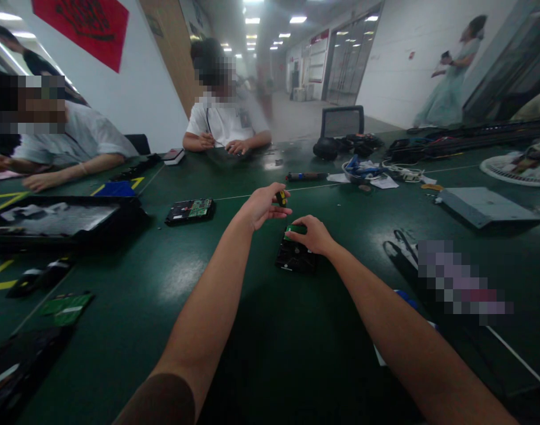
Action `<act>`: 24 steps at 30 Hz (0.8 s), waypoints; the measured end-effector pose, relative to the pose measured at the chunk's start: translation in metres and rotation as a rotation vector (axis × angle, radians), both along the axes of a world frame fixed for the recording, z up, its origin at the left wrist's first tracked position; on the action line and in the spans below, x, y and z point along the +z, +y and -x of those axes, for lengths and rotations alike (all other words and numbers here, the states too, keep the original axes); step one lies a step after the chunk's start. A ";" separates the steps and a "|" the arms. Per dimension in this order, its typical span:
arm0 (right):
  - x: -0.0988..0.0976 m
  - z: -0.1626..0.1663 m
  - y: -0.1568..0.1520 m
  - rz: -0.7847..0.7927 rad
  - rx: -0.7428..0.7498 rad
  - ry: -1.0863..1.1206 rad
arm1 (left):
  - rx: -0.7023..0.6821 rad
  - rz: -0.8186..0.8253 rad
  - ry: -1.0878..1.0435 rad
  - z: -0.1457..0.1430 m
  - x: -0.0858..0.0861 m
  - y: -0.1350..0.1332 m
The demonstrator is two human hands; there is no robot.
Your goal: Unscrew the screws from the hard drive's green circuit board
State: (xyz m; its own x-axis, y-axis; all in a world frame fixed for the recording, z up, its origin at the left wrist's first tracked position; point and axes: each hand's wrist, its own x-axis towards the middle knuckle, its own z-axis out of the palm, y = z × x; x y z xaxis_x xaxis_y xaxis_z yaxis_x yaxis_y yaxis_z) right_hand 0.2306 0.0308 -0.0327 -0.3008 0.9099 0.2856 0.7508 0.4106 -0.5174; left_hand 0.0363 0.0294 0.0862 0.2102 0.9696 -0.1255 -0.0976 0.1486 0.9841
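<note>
My left hand (263,206) pinches a small black-and-yellow handle (281,198), which looks like a screwdriver's; its shaft cannot be made out. The other fingers of that hand are stretched out. Just below and to the right, my right hand (315,235) grips a green circuit board (292,229) between thumb and fingers. That board is at the far end of a black hard drive (292,260) lying on the dark green table (270,342). Whether the board is lifted off the drive is hidden by my fingers.
Another hard drive (190,211) with its board showing lies to the left, near a large black tray (66,221). A grey metal box (489,206), cables (365,169) and a lanyard (405,248) are on the right. Two people in white tops sit across the table.
</note>
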 end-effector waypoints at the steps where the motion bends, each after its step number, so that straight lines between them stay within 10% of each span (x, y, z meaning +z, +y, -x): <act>1: 0.000 0.000 0.000 0.000 0.001 -0.005 | -0.002 0.006 0.000 0.000 0.000 0.000; 24: 0.000 0.000 0.001 0.014 -0.010 -0.021 | -0.051 0.091 -0.129 0.001 -0.004 0.003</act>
